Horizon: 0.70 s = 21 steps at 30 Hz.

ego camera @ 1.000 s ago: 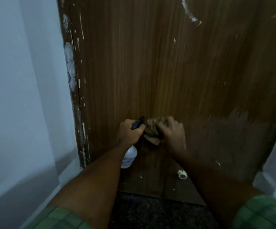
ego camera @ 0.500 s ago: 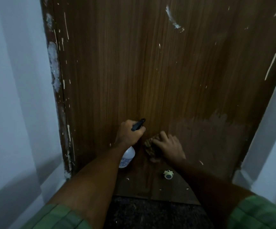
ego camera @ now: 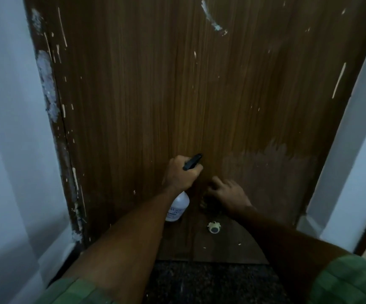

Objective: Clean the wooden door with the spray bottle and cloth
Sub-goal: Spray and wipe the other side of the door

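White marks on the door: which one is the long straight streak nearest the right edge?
The thin diagonal streak at mid-height by the right edge. The curved smear up top is hooked and central; the rest are small flecks.

both arms extended forward — left hand (ego camera: 181, 174) fist-curled, gripping; right hand (ego camera: 229, 195) lower, fingers bent, pressing down.

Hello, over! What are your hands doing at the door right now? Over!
Left hand grips spray bottle, nozzle toward wooden door. Right hand presses cloth low on door. Small round stopper just below the cloth.
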Tool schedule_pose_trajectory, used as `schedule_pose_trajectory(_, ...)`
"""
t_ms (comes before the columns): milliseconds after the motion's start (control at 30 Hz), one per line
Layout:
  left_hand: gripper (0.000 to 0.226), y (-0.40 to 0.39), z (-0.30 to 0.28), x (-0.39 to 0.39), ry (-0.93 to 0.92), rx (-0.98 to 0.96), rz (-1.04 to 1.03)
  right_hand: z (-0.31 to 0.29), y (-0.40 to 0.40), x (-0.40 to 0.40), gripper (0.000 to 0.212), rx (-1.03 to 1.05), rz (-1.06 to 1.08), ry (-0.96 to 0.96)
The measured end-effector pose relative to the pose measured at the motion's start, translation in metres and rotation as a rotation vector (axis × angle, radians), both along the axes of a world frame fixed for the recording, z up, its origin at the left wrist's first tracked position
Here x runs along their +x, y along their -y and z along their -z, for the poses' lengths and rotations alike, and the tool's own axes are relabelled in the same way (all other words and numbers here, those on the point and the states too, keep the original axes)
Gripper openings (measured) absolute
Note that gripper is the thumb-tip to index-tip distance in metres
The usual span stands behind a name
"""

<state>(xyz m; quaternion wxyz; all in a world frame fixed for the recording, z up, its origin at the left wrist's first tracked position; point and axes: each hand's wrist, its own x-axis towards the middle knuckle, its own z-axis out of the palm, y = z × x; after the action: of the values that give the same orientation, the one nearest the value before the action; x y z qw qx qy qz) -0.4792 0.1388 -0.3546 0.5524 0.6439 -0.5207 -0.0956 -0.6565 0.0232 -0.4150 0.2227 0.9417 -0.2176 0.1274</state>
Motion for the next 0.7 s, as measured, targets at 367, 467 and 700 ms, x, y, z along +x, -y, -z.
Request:
schedule_pose_trajectory(367,0.025,0.028,-0.016,-0.043,-0.068,-0.088,0.070,-0.025,0.006,-0.026,0.056,-0.012,0.078,0.363)
schedule_pose_trajectory(467,0.023,0.032,-0.016,-0.051,-0.074,-0.081,0.084,-0.020,0.018,-0.043,0.044,-0.040,0.009,0.201)
schedule_pose_trajectory(700,0.029,0.043,-0.018,-0.059,-0.070,-0.117,0.082,-0.091,0.025,-0.033,0.063,0.008,0.196,1.009)
